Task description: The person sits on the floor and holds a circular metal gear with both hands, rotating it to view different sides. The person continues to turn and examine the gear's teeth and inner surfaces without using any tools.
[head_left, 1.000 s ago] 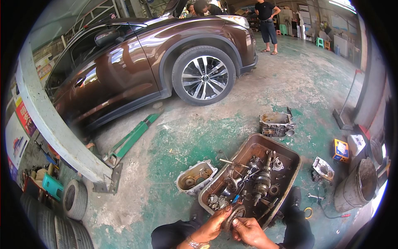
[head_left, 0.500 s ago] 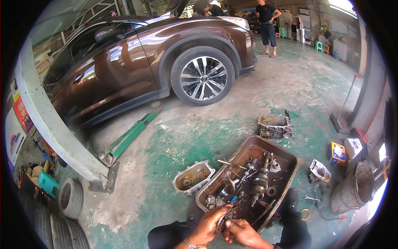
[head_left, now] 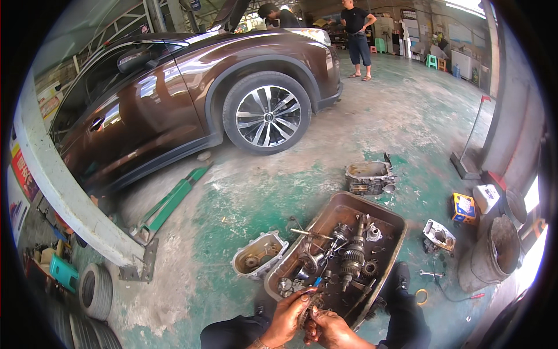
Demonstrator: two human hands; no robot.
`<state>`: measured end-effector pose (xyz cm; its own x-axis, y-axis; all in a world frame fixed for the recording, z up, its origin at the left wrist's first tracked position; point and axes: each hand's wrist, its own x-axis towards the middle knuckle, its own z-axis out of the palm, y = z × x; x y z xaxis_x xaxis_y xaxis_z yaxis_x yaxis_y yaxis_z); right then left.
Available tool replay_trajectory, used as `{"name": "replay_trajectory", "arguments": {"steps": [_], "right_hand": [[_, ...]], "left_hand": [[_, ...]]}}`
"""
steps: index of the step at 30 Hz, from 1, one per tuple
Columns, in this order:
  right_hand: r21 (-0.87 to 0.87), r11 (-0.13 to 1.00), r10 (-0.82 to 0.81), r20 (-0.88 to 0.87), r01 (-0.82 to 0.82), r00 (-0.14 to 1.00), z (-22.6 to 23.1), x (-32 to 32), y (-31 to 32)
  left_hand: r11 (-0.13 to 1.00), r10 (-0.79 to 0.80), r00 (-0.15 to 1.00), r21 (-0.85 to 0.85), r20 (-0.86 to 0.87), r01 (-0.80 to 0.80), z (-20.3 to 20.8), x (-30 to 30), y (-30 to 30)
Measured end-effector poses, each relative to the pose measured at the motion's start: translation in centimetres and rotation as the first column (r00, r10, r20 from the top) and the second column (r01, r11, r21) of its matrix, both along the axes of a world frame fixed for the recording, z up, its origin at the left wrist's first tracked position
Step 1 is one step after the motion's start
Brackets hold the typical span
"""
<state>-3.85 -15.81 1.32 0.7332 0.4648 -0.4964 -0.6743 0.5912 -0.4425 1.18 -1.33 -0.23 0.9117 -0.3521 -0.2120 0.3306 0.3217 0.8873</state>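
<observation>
My left hand (head_left: 285,320) and my right hand (head_left: 333,327) are closed on a dark, greasy round metal part (head_left: 311,307), which looks like a toothed gear or ring. Fingers cover much of it, so its exact kind is unclear. The hands are at the near end of a brown rectangular tray (head_left: 400,239). Inside the tray lie a gear shaft (head_left: 353,257), a small loose gear (head_left: 369,268) and several other oily parts. Something thin with a blue end (head_left: 317,281) shows just beyond my left fingers.
Left of the tray sits an open metal housing (head_left: 259,256); another housing (head_left: 369,177) is beyond it. At right are a metal casting (head_left: 438,235), a wrench (head_left: 431,273) and a bucket (head_left: 487,256). A brown car (head_left: 174,110), a post (head_left: 75,198) and a standing person (head_left: 357,38) are farther off.
The whole view has shifted, so the car, tray and floor parts appear farther left. Both hands still grip the round part, which now shows at a slightly different angle.
</observation>
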Motion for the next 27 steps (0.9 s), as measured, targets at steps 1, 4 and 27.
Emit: {"name": "replay_trajectory", "arguments": {"steps": [1, 4, 27], "right_hand": [[-0.060, 0.998, 0.015, -0.020, -0.017, 1.000, 0.4, -0.1, -0.2], [-0.187, 0.980, 0.067, 0.001, -0.066, 0.998, 1.6, 0.0, -0.3], [-0.598, 0.799, 0.396, 0.446, -0.062, 0.803, -1.5, 1.4, 0.2]], "left_hand": [[1.000, 0.011, 1.000, 0.010, -0.018, -0.011, 0.0, -0.1, -0.1], [0.998, 0.051, 0.996, 0.040, -0.072, -0.048, -0.1, -0.4, -0.3], [0.997, -0.023, 0.999, -0.080, -0.026, 0.021, 0.0, -0.5, 1.2]]}}
